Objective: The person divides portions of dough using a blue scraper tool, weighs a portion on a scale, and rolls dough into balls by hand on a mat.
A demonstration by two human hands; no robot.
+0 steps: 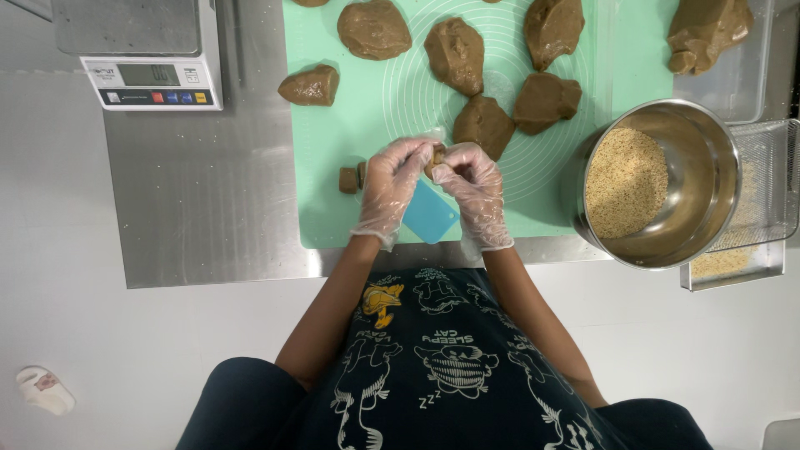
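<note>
On the far left of the steel desk (208,208) stands a scale (150,62) with a dark display. Right of it lies a green mat (333,167) carrying brown dough lumps: one (310,86) near the mat's left edge, a rounder one (373,29) above it, and more toward the middle and right. A small dough bit (350,179) sits on the mat just left of the hands.

Both hands wear clear plastic gloves and meet over the mat's near half. The left hand (390,187) and the right hand (475,192) pinch a small dough piece (436,158) between their fingertips, lifted off the mat; only a sliver of it shows between the gloves. Under the hands a blue scraper (429,215) lies flat on the mat.

Farther right, a steel bowl (717,183) holding pale seeds (625,182) overlaps the mat's right edge. Behind it a wire basket (771,175) rests in a tray (733,271), and a big dough mass (704,32) sits at the top right.
</note>
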